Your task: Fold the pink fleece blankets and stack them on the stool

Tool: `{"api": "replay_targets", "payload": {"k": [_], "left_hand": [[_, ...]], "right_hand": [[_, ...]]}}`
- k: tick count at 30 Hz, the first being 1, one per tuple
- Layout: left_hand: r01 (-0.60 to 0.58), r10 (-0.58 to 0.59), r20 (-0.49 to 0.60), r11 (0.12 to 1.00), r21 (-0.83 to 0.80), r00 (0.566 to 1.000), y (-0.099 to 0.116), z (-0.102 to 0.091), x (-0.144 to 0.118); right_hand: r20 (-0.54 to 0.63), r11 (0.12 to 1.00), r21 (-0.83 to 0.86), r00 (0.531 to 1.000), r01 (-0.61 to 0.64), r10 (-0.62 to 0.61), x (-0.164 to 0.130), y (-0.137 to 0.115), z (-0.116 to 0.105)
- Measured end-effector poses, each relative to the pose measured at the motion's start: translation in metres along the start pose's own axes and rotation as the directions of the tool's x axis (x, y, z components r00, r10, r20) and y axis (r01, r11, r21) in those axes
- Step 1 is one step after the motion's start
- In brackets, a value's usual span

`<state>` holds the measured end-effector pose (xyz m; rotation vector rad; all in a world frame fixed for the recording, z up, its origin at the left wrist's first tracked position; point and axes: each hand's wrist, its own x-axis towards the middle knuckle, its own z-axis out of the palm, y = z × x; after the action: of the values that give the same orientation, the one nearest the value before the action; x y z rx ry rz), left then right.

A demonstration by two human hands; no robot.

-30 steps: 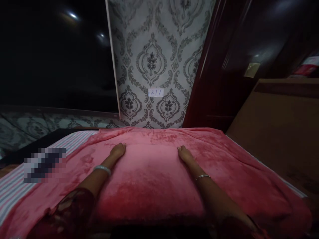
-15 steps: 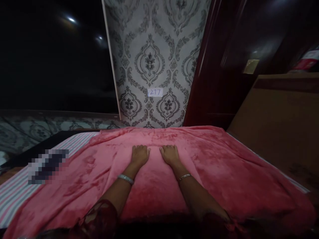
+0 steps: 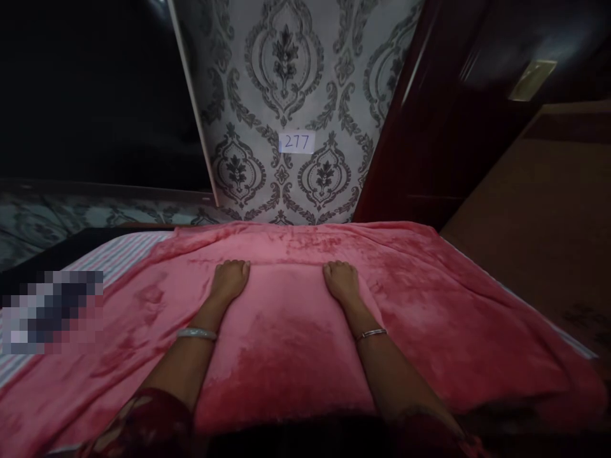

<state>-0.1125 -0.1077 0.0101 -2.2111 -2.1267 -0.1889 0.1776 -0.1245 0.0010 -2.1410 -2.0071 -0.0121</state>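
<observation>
Half a second back, the left hand and right hand were nearly side by side; now they've moved well apart along the crease in the pink blanket. Both look curled, but the tips are tucked out of sight, so can't tell if they're pinching anything. Blanket's right under them, spread over the striped sheet. My read: that crease is getting worked from the middle outward.

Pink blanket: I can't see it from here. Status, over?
Left hand and right hand on pink blanket, grip unclear. Blanket spread over striped cloth. Only blanket shows between hands.
</observation>
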Motion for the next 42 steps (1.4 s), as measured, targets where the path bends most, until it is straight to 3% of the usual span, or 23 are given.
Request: {"api": "replay_targets", "payload": {"k": [7,13,18,21,24,26,27,29,32,38,42], "left_hand": [[0.104,-0.103,0.021,0.993,-0.061,0.994,-0.009,0.003,0.005],[0.109,-0.103,0.048,0.984,-0.141,0.993,-0.012,0.002,0.003],[0.081,-0.074,0.043,0.98,-0.181,0.996,-0.011,-0.02,-0.002],[0.054,-0.055,-0.003,0.986,-0.16,0.998,0.003,-0.039,-0.021],[-0.141,0.136,-0.039,0.979,-0.145,0.99,0.027,-0.039,-0.06],[-0.36,0.357,-0.046,0.922,-0.143,0.933,0.043,-0.025,-0.09],[-0.417,0.416,-0.037,0.896,-0.151,0.909,0.048,-0.017,-0.104],[-0.458,0.463,-0.013,0.874,-0.163,0.886,0.056,0.0,-0.123],[-0.449,0.457,0.015,0.88,-0.156,0.89,0.06,0.012,-0.13],[-0.431,0.437,0.032,0.894,-0.123,0.899,0.05,0.004,-0.123],[-0.315,0.317,0.037,0.948,-0.052,0.948,0.016,-0.005,-0.126]], "right_hand": [[0.024,1.0,0.003,1.0,-0.012,0.012,0.003,0.005,0.0],[0.031,0.999,0.025,0.999,-0.022,0.021,-0.002,0.002,-0.003],[0.047,0.997,0.077,0.999,-0.011,0.007,-0.007,-0.005,-0.022],[0.02,0.992,0.115,0.999,0.044,-0.047,-0.028,-0.016,-0.034],[0.006,0.952,0.162,0.964,0.26,-0.264,-0.067,-0.028,-0.032],[0.037,0.905,0.186,0.918,0.383,-0.396,-0.092,-0.032,-0.024],[0.059,0.894,0.191,0.904,0.406,-0.424,-0.102,-0.034,-0.02],[0.095,0.894,0.186,0.898,0.408,-0.43,-0.113,-0.034,-0.011],[0.107,0.905,0.166,0.905,0.391,-0.411,-0.115,-0.033,-0.005],[0.142,0.92,0.1,0.91,0.378,-0.389,-0.106,-0.013,-0.01],[0.156,0.964,0.02,0.952,0.264,-0.264,-0.106,0.025,-0.014]]}}
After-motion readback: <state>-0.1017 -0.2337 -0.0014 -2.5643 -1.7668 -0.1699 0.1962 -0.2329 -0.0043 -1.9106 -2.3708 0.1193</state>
